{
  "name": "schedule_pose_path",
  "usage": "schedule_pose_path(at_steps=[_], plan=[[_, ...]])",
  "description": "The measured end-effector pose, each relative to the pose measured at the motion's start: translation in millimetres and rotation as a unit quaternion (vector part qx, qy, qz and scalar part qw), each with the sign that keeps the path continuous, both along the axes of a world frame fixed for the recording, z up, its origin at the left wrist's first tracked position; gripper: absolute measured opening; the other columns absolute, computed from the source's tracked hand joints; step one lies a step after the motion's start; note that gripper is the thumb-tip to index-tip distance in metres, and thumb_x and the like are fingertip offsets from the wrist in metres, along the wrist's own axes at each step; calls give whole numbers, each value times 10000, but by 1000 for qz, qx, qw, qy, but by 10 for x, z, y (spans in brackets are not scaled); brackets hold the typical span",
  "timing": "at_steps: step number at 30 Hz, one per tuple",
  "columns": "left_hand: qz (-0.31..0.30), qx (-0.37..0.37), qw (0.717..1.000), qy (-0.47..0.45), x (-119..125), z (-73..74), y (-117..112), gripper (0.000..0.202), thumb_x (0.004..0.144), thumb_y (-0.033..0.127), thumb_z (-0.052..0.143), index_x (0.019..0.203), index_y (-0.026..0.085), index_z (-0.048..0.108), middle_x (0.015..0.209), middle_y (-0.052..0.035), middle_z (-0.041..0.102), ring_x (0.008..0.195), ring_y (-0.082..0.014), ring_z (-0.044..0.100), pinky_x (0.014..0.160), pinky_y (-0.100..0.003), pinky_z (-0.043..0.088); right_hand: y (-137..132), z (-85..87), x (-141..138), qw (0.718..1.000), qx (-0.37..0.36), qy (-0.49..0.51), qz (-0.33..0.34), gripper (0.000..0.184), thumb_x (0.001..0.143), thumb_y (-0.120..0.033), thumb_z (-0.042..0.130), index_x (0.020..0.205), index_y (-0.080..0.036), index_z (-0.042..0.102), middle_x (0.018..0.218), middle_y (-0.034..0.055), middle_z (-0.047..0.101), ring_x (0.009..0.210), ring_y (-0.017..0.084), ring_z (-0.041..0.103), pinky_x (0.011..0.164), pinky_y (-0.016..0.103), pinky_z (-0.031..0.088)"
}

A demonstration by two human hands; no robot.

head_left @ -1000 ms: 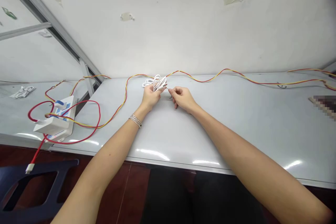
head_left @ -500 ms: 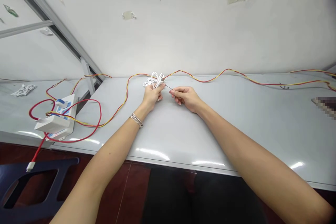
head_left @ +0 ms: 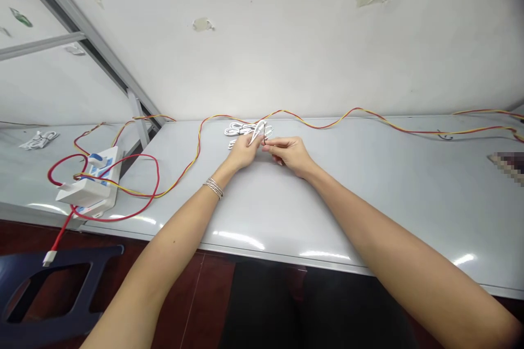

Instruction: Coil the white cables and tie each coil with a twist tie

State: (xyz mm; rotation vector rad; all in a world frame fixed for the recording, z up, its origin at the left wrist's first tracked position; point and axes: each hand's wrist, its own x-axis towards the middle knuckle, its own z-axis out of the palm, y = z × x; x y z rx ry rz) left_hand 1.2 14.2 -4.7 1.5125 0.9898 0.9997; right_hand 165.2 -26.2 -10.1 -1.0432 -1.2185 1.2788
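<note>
My left hand [head_left: 244, 151] is closed round a coiled white cable [head_left: 257, 131], whose loops stick up past the fingers. A thin black twist tie [head_left: 264, 135] crosses the coil on its right side. My right hand [head_left: 289, 154] pinches that tie between thumb and forefinger, close beside the left fingertips. Behind the left hand lies another white cable bundle [head_left: 237, 128] with a dark tie round its middle. Part of a further white cable shows just below it, mostly covered by the left hand.
A white power strip [head_left: 110, 174] with a plugged-in white adapter [head_left: 84, 192] and looped red cable [head_left: 156, 169] stands at left. Red-yellow twisted wire [head_left: 315, 126] runs along the wall. Another white bundle [head_left: 40, 140] lies far left; a blue plastic stool [head_left: 96, 283] stands below the table edge.
My left hand has turned and moved right with the coil, baring the bundle behind it. The black tie, stretched out between the hands before, now stands across the coil.
</note>
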Motion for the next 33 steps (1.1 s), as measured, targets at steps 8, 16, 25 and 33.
schedule_pose_path(at_steps=[8, 16, 25, 33], plan=[[-163, 27, 984, 69, -65, 135, -37, 108, 828, 259, 655, 843, 166, 709, 578, 5, 560, 503, -110, 448, 515, -251, 406, -26, 11, -19, 1000, 7, -29, -3, 334, 623, -441, 877, 811, -172, 815, 576, 6, 638, 491, 97, 468, 441, 245, 342], [-169, -96, 980, -51, -88, 118, -5, 219, 776, 351, 718, 724, 153, 644, 624, -19, 514, 494, -99, 419, 419, -248, 408, 9, -10, -11, 999, -12, -3, -30, 393, 559, -441, 920, 745, -133, 763, 574, 17, 631, 486, 108, 507, 412, 239, 386], [-90, -67, 990, -84, -102, 46, -8, 594, 651, 673, 842, 600, 138, 587, 562, -2, 530, 496, -101, 515, 479, -256, 479, 21, -1, -18, 999, -27, 17, -27, 449, 498, -457, 959, 713, -143, 720, 571, 8, 623, 489, 114, 524, 421, 249, 428], [-156, -145, 967, -142, -141, 107, -8, 473, 727, 571, 840, 753, 120, 701, 725, -67, 663, 633, -145, 624, 605, -288, 528, 20, 27, 40, 998, -28, 48, 26, 379, 536, -400, 936, 733, -146, 735, 688, 33, 691, 535, 96, 519, 488, 242, 414]])
